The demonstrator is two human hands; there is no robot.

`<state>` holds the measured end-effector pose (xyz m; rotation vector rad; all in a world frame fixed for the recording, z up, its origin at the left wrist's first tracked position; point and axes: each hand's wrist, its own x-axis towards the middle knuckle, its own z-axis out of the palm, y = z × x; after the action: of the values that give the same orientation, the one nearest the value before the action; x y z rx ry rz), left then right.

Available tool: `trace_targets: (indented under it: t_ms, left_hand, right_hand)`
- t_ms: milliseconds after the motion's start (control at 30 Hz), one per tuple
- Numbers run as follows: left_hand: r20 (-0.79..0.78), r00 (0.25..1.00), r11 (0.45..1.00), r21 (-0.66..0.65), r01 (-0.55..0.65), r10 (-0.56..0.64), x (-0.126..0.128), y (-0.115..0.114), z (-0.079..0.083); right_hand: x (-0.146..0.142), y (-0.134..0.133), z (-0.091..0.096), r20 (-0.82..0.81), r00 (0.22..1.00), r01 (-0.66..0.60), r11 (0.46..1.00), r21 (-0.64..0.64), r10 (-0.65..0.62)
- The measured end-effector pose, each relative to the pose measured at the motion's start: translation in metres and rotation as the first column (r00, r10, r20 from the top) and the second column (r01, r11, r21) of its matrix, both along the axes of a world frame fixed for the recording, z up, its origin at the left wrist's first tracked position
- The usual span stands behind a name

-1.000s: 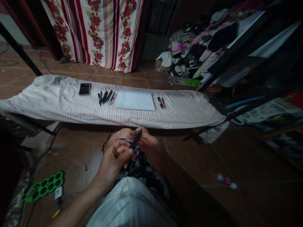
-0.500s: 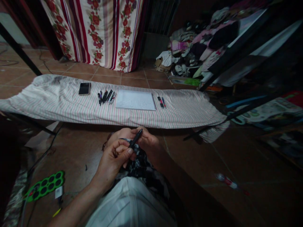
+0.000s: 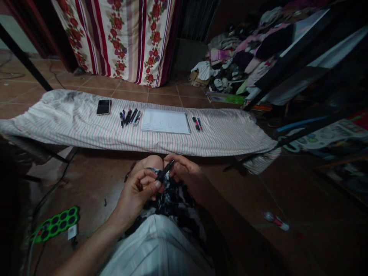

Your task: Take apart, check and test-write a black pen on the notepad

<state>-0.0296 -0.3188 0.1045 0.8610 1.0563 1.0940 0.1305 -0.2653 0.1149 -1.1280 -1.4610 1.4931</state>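
Note:
A black pen [image 3: 165, 172] is pinched between the thumb and fingers of my left hand [image 3: 140, 189], above my lap. It slants up to the right, its pointed end uppermost. Beside that end is my right hand [image 3: 186, 170], with its fingers curled; whether they touch the tip or hold some small part is hard to see in the dim light. Ahead, on a striped cloth [image 3: 230, 130], lies a spiral notebook [image 3: 166, 121]. Several pens [image 3: 130, 117] are grouped left of it, and a few more pens [image 3: 197, 124] lie to its right.
A phone [image 3: 104, 107] rests on the cloth at the left. On the tiled floor are a green power strip [image 3: 59, 223], a small dark piece [image 3: 105, 202] and a plastic bottle [image 3: 275, 220]. Heaped clothes [image 3: 244, 57] stand at the back right, near a flowered curtain [image 3: 117, 42].
My right hand has shifted slightly right and its fingers are more curled near the pen's tip. My left hand keeps hold of the pen. The view has moved a little.

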Motion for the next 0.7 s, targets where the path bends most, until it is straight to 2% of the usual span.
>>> trace_targets:
  t_ms: [167,233,300,400,533,633,700]
  left_hand:
    - [-0.146,0.989,1.0,0.007,0.027,-0.025,-0.007,0.008,-0.008]
    - [-0.262,0.965,0.995,0.08,0.052,-0.029,-0.011,0.013,-0.014]
    - [-0.458,0.889,0.971,0.21,0.114,-0.005,-0.017,0.018,-0.019]
    - [-0.712,0.7,0.867,0.387,0.314,0.064,-0.026,0.023,-0.02]
    - [-0.871,0.465,0.653,0.444,0.613,0.155,-0.03,0.029,-0.013]
    - [-0.879,0.375,0.518,0.477,0.71,0.296,-0.029,0.034,-0.009]
    - [-0.85,0.371,0.454,0.517,0.726,0.375,-0.029,0.036,-0.009]
  right_hand:
    - [0.006,0.004,-0.003,0.071,0.997,-0.037,0.997,-0.07,0.042]
    - [0.007,0.005,-0.011,0.077,0.996,-0.034,0.99,-0.136,0.045]
    - [0.008,0.004,-0.019,0.049,0.998,-0.015,0.97,-0.241,0.027]
    - [0.01,-0.004,-0.028,-0.017,0.998,-0.056,0.922,-0.384,0.053]
    - [0.012,-0.017,-0.034,-0.112,0.989,-0.141,0.825,-0.547,0.094]
    - [0.009,-0.024,-0.038,-0.227,0.966,-0.23,0.803,-0.549,0.122]
    - [0.005,-0.026,-0.04,-0.248,0.961,-0.231,0.85,-0.474,0.123]
